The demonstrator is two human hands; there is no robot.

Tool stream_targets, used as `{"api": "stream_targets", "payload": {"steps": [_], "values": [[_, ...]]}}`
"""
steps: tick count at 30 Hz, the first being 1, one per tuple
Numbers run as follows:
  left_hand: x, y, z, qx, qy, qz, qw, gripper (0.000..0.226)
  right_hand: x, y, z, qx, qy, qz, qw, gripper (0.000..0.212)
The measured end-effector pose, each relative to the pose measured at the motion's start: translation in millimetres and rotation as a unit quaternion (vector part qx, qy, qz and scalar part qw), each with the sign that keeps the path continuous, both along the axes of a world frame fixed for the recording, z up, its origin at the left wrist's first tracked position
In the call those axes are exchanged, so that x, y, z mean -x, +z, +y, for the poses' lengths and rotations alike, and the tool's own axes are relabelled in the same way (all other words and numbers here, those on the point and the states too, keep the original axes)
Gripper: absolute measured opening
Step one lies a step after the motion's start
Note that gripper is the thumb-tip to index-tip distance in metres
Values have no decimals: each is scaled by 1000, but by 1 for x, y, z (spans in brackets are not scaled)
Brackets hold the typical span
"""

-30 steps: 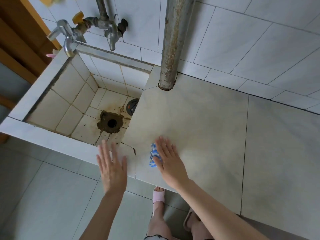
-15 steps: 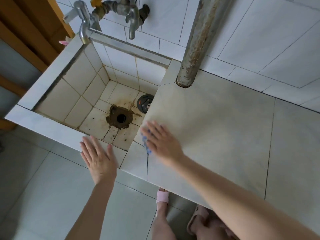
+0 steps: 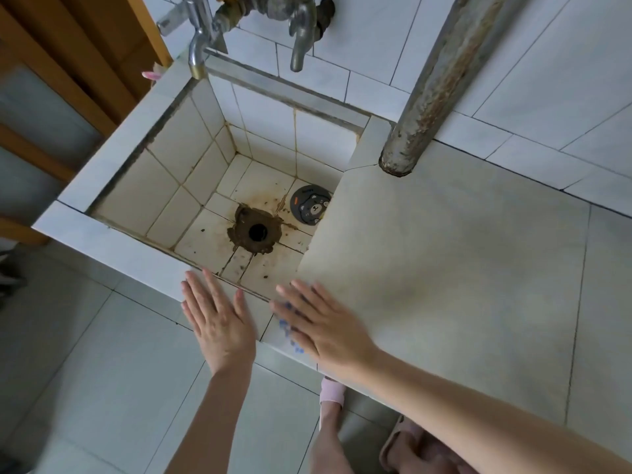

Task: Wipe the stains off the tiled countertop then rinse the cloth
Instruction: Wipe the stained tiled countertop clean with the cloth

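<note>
Right hand (image 3: pixel 325 323) is pressed flat on the blue-and-white cloth (image 3: pixel 286 328) by the square tiled sink basin (image 3: pixel 113 165), left hand (image 3: pixel 219 323) open and empty; I'd press evenly along that sink-side edge.

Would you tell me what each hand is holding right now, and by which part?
The right hand presses flat on a blue-and-white cloth at the countertop corner, not gripping it; only the cloth's edge shows. The left hand is open and holds nothing.
</note>
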State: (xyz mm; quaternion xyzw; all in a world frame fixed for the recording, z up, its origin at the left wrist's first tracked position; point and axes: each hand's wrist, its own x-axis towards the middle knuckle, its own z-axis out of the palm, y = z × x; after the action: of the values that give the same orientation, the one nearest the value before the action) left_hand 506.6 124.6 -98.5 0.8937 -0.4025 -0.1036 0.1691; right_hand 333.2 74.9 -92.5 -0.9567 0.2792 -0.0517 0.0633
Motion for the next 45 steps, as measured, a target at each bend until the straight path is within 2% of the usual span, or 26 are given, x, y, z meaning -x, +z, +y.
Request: {"api": "stream_targets", "payload": {"steps": [2,5,6,8,11,13,14,17,19,23,26,28,30,32,34,36,37,39,41,43,45], "values": [[0,0,0,0,-2,-4,1000,70,11,7,7,-1,52,12,999,51],[0,0,1,-1,-4,-8,1000,69,21,4,-30,3,93,18,995,47],[0,0,1,-2,-5,-10,1000,69,24,1,-52,9,59,32,998,47],[0,0,1,-6,-6,-12,1000,67,39,-3,-101,14,-87,43,995,53],[1,1,1,-10,-9,-15,1000,67,63,2,-146,-17,-286,27,958,56],[1,2,1,-9,-9,-14,1000,66,52,2,-135,-30,-330,3,943,57],[1,2,1,-10,-9,-13,1000,66,41,1,-117,-22,-313,-7,949,55],[1,3,1,-14,-9,-13,1000,66,12,-4,-30,-39,-150,-16,988,49],[1,3,0,-13,-7,-10,1000,66,11,3,19,-38,-60,-9,997,50],[1,4,1,-15,-8,-14,1000,67,48,2,-1,-38,-16,20,999,47],[2,4,2,-21,-10,-14,1000,67,92,-1,-65,-31,-151,44,987,50],[2,4,2,-22,-12,-11,1000,67,122,2,-104,-18,-267,40,963,55],[2,5,2,-24,-15,-13,1000,67,133,5,-125,-53,-375,42,925,66],[1,5,2,-24,-15,-13,1000,67,114,5,-125,-61,-428,23,901,67],[1,4,2,-23,-15,-11,1000,67,80,3,-103,-33,-361,15,932,56],[0,3,2,-24,-15,-10,1000,67,44,-3,-65,7,-207,-9,978,48],[0,3,2,-23,-14,-8,1000,67,28,-4,-40,3,-142,-15,990,46],[1,3,2,-18,-11,-6,1000,68,13,5,-4,-33,-66,-17,997,48],[1,4,2,-13,-12,-7,1000,68,21,6,-6,-34,-10,8,999,49],[0,4,1,-8,-13,-7,1000,68,40,2,-37,-25,-11,28,999,48],[1,3,2,-10,-14,-4,1000,67,65,0,-77,-22,-120,31,992,50]]}}
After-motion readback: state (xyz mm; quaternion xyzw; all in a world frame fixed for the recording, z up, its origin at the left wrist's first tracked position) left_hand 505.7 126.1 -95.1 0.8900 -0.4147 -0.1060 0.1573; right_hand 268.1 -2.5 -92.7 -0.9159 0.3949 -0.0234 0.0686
